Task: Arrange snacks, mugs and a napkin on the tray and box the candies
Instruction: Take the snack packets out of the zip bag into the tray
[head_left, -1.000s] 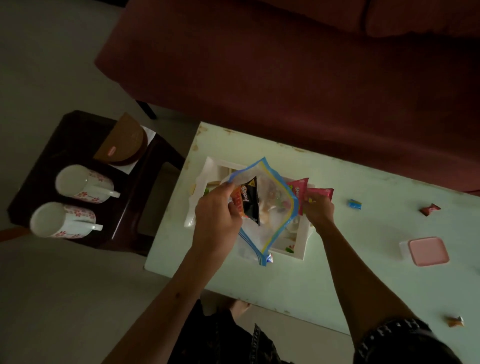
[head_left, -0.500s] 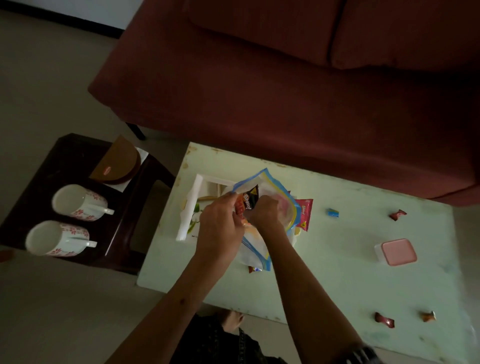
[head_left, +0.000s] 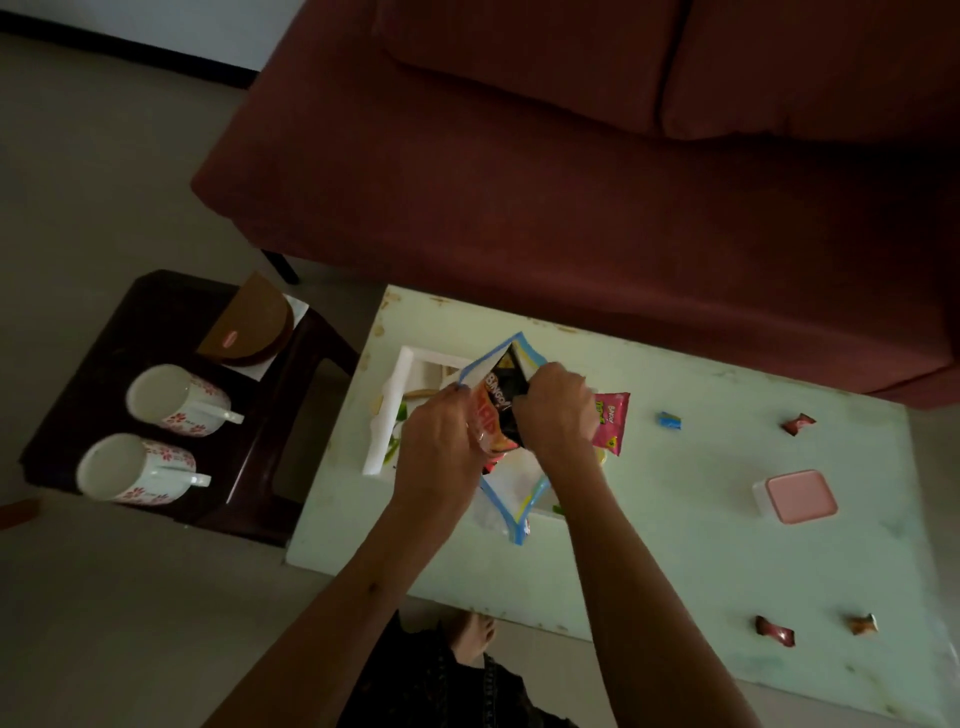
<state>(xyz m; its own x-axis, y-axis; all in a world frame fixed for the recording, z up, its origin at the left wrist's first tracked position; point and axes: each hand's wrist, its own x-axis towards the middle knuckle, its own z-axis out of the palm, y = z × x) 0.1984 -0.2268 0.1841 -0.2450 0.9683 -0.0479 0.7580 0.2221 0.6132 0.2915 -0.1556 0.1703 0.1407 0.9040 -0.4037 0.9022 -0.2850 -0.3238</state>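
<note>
- Two bare hands meet over the white rectangular tray (head_left: 410, 364) on the pale green table (head_left: 675, 545): the left hand (head_left: 441, 457) pinches the mouth of a clear zip bag with a blue edge (head_left: 519, 493), and the right hand (head_left: 556, 410) closes its fingers on a black-and-orange snack packet (head_left: 498, 410) at the bag's mouth.
- One pink snack packet (head_left: 610, 423) lies just beside the right hand.
- Four wrapped candies (head_left: 669, 421) lie scattered near a pink-lidded small box (head_left: 797, 496).
- Two white floral mugs (head_left: 176, 400) lie on their sides on the dark side table (head_left: 104, 364).
</note>
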